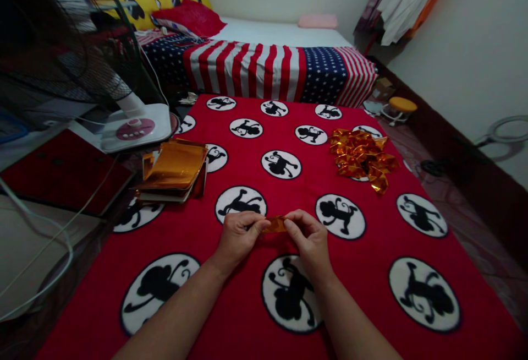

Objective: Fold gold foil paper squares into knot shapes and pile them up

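Note:
A small folded piece of gold foil paper (277,224) is stretched between my two hands, just over the red cloth with monkey prints (289,195). My left hand (242,234) pinches its left end between thumb and fingers. On the opposite end, my right hand (308,236) has a similar pinch. Part of the foil is hidden behind the fingertips. Farther off to the left lies a stack of gold foil sheets (177,164), some with pale backs. A heap of folded gold foil pieces (361,156) sits on the cloth at the right.
An electric fan (136,123) stands at the left, beside a dark red box (61,167) and a loose white cable (68,239). A bed with a striped, starred cover (256,68) is at the back. A yellow-topped stool (402,105) stands by the right wall.

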Tool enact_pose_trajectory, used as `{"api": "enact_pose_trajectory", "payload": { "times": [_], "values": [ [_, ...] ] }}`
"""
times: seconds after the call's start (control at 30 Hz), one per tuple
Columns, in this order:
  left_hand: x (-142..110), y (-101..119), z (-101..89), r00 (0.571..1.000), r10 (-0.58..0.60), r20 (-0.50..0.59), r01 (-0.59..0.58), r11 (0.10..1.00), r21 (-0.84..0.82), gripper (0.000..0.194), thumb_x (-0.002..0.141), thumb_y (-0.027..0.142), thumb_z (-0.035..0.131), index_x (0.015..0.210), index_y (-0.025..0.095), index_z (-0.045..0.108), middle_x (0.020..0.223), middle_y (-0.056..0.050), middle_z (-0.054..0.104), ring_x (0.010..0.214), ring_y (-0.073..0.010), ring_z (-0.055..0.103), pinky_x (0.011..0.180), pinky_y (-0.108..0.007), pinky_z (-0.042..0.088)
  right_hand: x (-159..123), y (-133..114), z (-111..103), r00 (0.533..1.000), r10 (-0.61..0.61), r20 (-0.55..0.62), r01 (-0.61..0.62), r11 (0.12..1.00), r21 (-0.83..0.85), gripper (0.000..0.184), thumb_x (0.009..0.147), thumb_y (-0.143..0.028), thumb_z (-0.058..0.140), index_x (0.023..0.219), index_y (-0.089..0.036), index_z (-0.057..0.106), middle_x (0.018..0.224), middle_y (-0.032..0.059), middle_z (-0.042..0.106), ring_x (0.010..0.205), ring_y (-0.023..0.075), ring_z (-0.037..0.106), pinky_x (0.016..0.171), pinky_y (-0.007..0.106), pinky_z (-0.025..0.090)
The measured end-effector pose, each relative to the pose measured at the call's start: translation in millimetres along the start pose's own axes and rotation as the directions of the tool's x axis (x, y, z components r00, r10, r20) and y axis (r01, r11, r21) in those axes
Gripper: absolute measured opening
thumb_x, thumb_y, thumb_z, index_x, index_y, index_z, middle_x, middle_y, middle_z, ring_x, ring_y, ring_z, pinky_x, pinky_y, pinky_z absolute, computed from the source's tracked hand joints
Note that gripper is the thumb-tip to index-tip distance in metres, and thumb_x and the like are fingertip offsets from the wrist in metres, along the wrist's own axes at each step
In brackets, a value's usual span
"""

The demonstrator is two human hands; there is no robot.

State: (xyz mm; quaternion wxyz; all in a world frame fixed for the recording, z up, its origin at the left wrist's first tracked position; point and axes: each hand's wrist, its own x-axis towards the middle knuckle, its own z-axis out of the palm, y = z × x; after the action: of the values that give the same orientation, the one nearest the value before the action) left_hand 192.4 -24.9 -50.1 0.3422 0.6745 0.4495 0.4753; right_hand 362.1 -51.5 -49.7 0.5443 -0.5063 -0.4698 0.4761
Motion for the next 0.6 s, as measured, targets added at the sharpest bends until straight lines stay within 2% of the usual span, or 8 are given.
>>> {"api": "enact_pose_trajectory", "payload": {
  "times": [0.3,0.43,0.53,0.6],
  "values": [
    [0,12,1.5,0.998,-0.045,0.051,0.042,0.997,0.067,0.021,0.086,0.024,0.058,0.07,0.015,0.068,0.06,-0.001,0.065,0.052,-0.0097,0.055,0.051,-0.019,0.04,1,-3,1,0.995,-0.084,0.047,0.09,0.985,-0.149,0.014,0.087,-0.03,0.06,0.078,-0.019,0.062,0.073,0.0002,0.057,0.066,0.0133,0.054,0.061,0.024,0.043],
    [-1,14,3.5,0.995,-0.052,0.09,0.047,0.998,0.052,0.014,0.083,0.023,0.062,0.073,0.015,0.068,0.062,0.0,0.065,0.054,-0.0092,0.054,0.054,-0.019,0.04,0,-5,5,0.985,-0.141,0.094,0.16,0.957,-0.241,0.015,0.086,-0.027,0.059,0.075,-0.019,0.062,0.072,0.0013,0.058,0.068,0.0142,0.054,0.061,0.025,0.042],
    [-2,13,3.2,0.997,-0.011,0.079,0.009,1.0,0.024,0.016,0.084,0.022,0.064,0.069,0.016,0.068,0.061,0.001,0.063,0.055,-0.0088,0.053,0.055,-0.019,0.04,-3,-5,8,0.987,-0.127,0.099,0.144,0.969,-0.199,0.007,0.084,-0.027,0.06,0.084,-0.02,0.062,0.078,0.0017,0.061,0.071,0.0149,0.057,0.063,0.025,0.045],
    [-3,12,1.7,0.999,0.026,0.028,-0.026,1.0,0.006,0.016,0.084,0.022,0.063,0.07,0.016,0.067,0.061,0.001,0.062,0.055,-0.0088,0.054,0.056,-0.019,0.041,-7,-5,9,0.991,-0.11,0.08,0.12,0.983,-0.141,0.014,0.082,-0.028,0.063,0.094,-0.021,0.059,0.082,0.0013,0.061,0.072,0.0148,0.058,0.064,0.025,0.046]
  ]
}}
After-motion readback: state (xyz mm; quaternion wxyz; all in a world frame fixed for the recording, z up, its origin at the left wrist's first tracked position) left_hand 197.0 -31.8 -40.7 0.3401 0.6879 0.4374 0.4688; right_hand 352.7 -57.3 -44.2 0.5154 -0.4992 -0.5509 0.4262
